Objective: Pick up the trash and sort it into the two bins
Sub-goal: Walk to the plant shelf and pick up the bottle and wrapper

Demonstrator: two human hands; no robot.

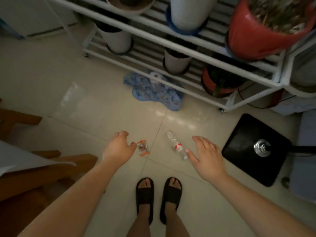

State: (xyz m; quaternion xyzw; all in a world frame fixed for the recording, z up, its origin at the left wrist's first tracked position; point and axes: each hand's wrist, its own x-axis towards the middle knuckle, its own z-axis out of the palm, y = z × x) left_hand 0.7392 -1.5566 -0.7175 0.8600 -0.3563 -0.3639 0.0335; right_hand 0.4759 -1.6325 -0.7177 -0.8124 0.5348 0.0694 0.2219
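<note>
A small clear snack wrapper with orange ends (143,147) lies on the tiled floor just ahead of my feet. To its right lies a crushed clear plastic bottle with a red and white label (176,144). My left hand (118,147) hovers just left of the wrapper, fingers curled and apart, holding nothing. My right hand (205,156) is spread open just right of the bottle, thumb close to its cap end. No bin is in view.
A white wheeled plant rack (171,43) with several pots stands ahead. A blue patterned cloth (153,90) lies at its foot. A black fan base (253,147) sits at the right, wooden furniture (34,168) at the left. My sandalled feet (159,194) stand below.
</note>
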